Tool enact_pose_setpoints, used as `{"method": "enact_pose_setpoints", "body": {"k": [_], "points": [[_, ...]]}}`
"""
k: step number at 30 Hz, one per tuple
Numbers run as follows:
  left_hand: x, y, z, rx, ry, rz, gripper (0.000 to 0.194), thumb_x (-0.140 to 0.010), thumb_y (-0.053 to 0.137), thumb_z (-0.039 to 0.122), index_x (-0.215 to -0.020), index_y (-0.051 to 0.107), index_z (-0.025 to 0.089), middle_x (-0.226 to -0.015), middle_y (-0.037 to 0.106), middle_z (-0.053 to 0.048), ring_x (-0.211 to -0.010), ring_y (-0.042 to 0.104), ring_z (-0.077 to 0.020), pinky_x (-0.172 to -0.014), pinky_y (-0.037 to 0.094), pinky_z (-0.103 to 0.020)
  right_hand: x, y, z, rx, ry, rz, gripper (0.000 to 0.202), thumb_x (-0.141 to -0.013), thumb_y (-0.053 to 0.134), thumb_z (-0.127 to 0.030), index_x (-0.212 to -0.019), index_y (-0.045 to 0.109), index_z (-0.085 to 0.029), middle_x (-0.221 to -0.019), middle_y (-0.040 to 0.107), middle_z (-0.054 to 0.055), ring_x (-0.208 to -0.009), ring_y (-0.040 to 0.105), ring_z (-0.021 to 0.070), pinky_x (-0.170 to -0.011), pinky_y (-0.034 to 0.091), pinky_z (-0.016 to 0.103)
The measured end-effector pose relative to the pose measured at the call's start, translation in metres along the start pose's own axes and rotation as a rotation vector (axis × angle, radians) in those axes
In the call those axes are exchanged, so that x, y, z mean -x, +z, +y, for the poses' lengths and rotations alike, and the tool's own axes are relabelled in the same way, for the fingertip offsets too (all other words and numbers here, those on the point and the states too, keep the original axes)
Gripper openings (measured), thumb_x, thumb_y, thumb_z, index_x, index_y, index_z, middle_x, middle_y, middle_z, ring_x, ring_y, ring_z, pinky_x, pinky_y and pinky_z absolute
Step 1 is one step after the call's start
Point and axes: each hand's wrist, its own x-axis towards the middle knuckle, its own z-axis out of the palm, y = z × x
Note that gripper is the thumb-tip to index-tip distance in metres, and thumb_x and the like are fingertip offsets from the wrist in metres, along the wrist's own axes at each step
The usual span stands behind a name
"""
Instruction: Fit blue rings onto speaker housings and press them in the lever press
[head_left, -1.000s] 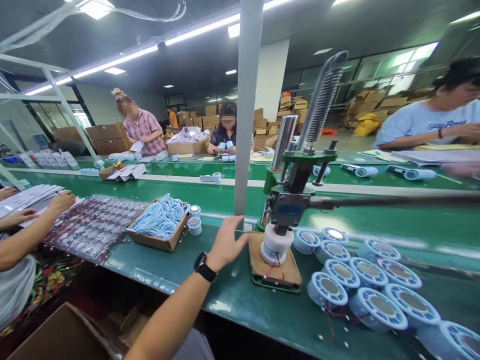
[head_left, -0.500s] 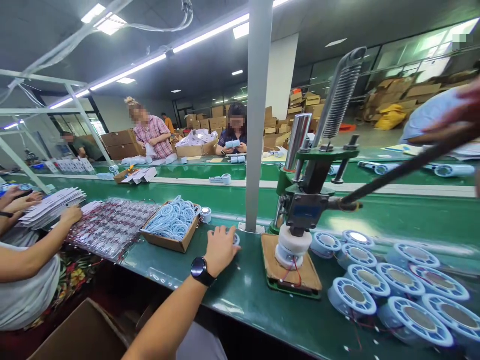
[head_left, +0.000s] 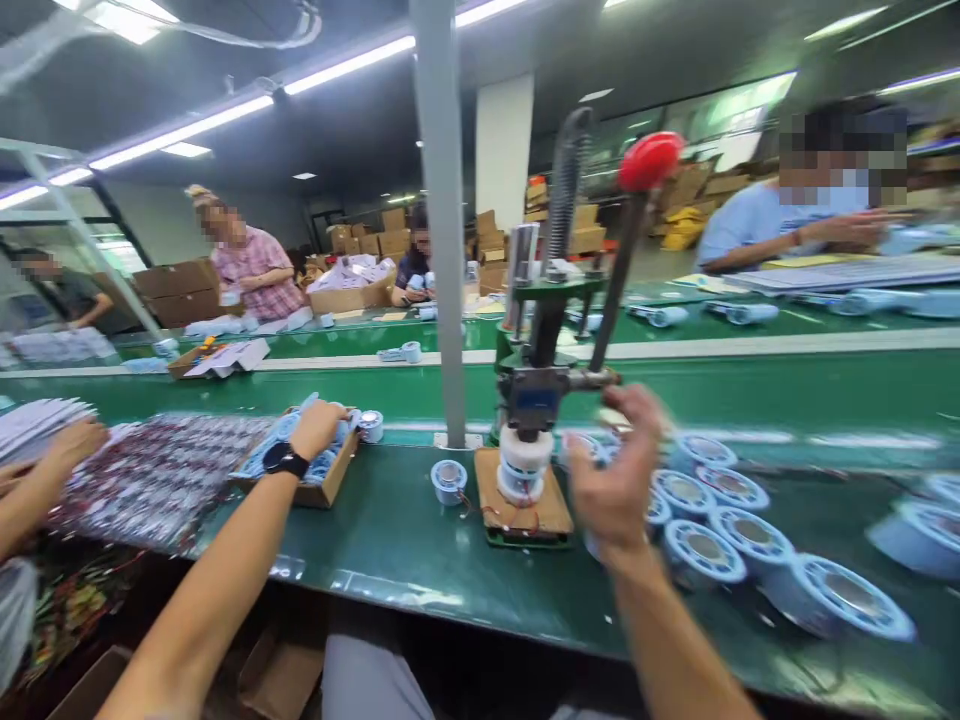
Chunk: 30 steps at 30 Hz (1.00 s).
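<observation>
Blue rings (head_left: 322, 464) fill a cardboard box (head_left: 341, 474) at the left of the bench, and the worker's left hand (head_left: 318, 430) is down among them, back upward, near the box's right wall; its fingertips are hidden, so how far it is open and whether it grips a ring cannot be told. Just outside that wall stands a round blue case (head_left: 370, 427). Further right, a lone case (head_left: 449, 482) with trailing wires stands beside the press (head_left: 534, 398), whose white block is over a wired case (head_left: 520, 482) on the base. The right hand (head_left: 619, 480) is raised between the press and a cluster of cases (head_left: 705, 552), half open, thumb apart from bent fingers; blur hides whether it holds anything. Half a second ago the left hand covered the lone case, now bare, and a blurred right hand was at the end of the lever (head_left: 619, 280), which sloped out to the right; now the lever stands steeply up, its red knob (head_left: 651, 162) free.
</observation>
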Motion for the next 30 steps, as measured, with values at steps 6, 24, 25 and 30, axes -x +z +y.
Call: {"method": "enact_pose_setpoints", "body": {"k": [6, 24, 25, 30], "points": [[0.001, -0.007, 0.012, -0.039, 0.041, -0.022, 0.028, -0.09, 0.044, 0.018, -0.097, 0.071, 0.014, -0.092, 0.069, -0.004, -0.09, 0.064, -0.0213, -0.091, 0.05, -0.038, 0.067, 0.04, 0.034, -0.106, 0.348, -0.37, 0.093, -0.073, 0.072, -0.029, -0.152, 0.025, -0.015, -0.138, 0.052, 0.016, -0.125, 0.056, 0.0261, -0.109, 0.044, 0.044], [0.163, 0.069, 0.082, 0.398, 0.015, -0.296, 0.042, -0.09, 0.054, 0.027, -0.132, 0.06, 0.024, -0.138, 0.059, -0.009, -0.122, 0.051, -0.0262, -0.106, 0.043, -0.049, 0.041, -0.077, 0.038, 0.429, -0.041, -0.024, 0.061, -0.086, 0.065, -0.05, -0.14, 0.049, -0.027, -0.128, 0.059, 0.011, -0.12, 0.057, 0.0284, -0.102, 0.046, 0.049], [0.163, 0.066, 0.085, 0.379, 0.025, -0.319, 0.046, -0.087, 0.059, 0.025, -0.133, 0.058, 0.025, -0.14, 0.058, -0.008, -0.123, 0.05, -0.0271, -0.106, 0.042, -0.051, 0.029, -0.099, 0.052, 0.526, -0.035, 0.037, 0.06, -0.084, 0.068, -0.052, -0.137, 0.052, -0.03, -0.125, 0.061, 0.012, -0.12, 0.056, 0.0296, -0.103, 0.045, 0.051], [0.165, 0.065, 0.097, 0.295, -0.007, -0.319, 0.056, -0.08, 0.07, 0.027, -0.134, 0.057, 0.023, -0.134, 0.058, -0.011, -0.12, 0.049, -0.0297, -0.103, 0.043, -0.052, -0.028, -0.171, 0.162, 0.622, -0.007, 0.01, 0.039, -0.072, 0.069, -0.07, -0.084, 0.067, -0.033, -0.075, 0.06, 0.008, -0.102, 0.062, 0.0301, -0.092, 0.045, 0.052]]}}
